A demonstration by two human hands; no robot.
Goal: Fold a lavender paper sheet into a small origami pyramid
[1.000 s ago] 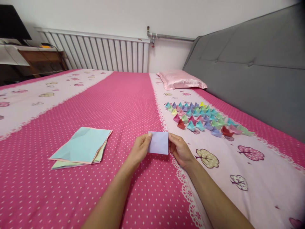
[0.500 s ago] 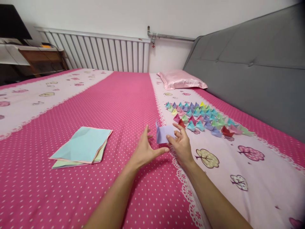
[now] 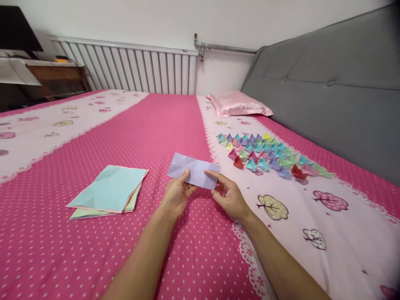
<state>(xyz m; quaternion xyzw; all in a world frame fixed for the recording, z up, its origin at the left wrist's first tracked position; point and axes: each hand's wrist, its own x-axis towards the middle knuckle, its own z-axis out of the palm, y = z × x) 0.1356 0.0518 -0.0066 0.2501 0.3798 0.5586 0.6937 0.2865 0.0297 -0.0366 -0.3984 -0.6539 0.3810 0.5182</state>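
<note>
Here, left grip: the left hand (image 3: 175, 195) is closed on the near edge of the lavender paper (image 3: 193, 168), thumb on top and the other fingers tucked beneath.
Right grip: the right hand (image 3: 230, 197) is clamped on the same sheet at its near right corner, forefinger laid along the top; its thumb is hidden under the paper.
Lavender paper: an oblong, creased piece, opened out flat and held just above the bed between the two hands, its far edge tilted away from the person.
Below the hands: the pink dotted bedsheet (image 3: 150, 133), beside the lace-edged border of a pale strip printed with trees.
Left of the hands: a stack of coloured paper sheets (image 3: 109, 191), light blue on top, lying flat on the sheet and well apart from the left hand.
Right and beyond: rows of small folded paper pieces (image 3: 265, 153) in blue, green, red, pink and yellow, set close together on the pale strip, near the right hand but not touching it.
Farther back: a pink satin pillow (image 3: 239, 104) against the grey padded headboard (image 3: 328, 83).
Back wall: a white radiator (image 3: 134, 68) with a metal pipe (image 3: 225, 48) to its right.
Far left: a wooden desk (image 3: 53, 75) beside the bed.
</note>
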